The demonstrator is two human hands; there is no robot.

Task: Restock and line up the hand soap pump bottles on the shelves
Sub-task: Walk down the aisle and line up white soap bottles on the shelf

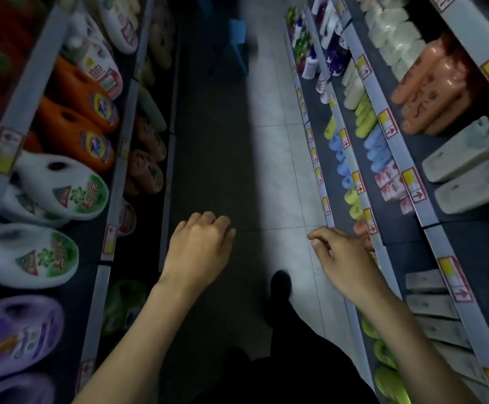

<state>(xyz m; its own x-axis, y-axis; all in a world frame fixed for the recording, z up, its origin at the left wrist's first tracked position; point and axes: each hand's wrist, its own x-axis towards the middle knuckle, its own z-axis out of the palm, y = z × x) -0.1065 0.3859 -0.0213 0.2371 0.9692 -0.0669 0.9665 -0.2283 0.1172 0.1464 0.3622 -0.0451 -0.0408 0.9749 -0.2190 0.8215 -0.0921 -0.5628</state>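
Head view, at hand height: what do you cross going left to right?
White detergent jug → left hand → right hand → grey box → shelf price tag.

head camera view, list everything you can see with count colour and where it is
orange jugs: at least two, orange, left shelf
white jugs: about three, white with green labels, left shelf, nearer
purple jugs: two, purple, left shelf, nearest
yellow-green bottles: several, yellow-green, right shelves
blue bottles: several, blue, right shelves
peach bottles: several, peach, upper right shelf
grey bottles: two, pale grey, upper right shelf
price tags: many, red and yellow, shelf edges
stool: one, blue, far end of aisle
floor: grey tiles, between shelves
shoe: one, black, on floor
left hand: fingers loosely curled, empty, over aisle
right hand: fingers curled, by right shelf edge; contact unclear
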